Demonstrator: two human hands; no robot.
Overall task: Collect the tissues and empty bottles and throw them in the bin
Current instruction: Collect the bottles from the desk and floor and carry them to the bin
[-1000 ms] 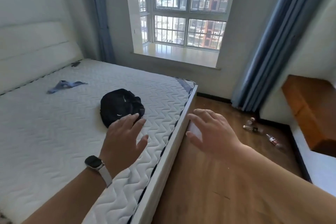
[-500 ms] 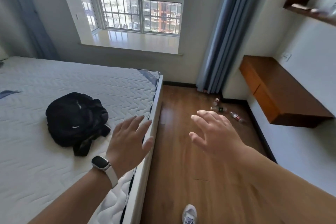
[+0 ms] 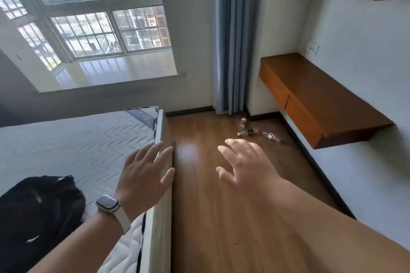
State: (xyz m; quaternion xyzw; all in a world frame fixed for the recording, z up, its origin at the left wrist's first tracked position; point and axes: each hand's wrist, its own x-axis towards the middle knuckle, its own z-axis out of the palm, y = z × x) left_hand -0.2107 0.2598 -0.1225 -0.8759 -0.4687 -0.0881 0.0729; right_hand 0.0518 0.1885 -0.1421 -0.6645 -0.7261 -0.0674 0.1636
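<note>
3 clear bottles (image 3: 247,132) lie on the floor (image 3: 210,217)

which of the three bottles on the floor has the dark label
The middle bottle, lying crosswise between the other two. The far bottle and the rightmost bottle both carry red labels.

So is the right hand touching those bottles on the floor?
Apart. The head view shows bare floor between the right hand and the bottles lying by the curtain.
</note>
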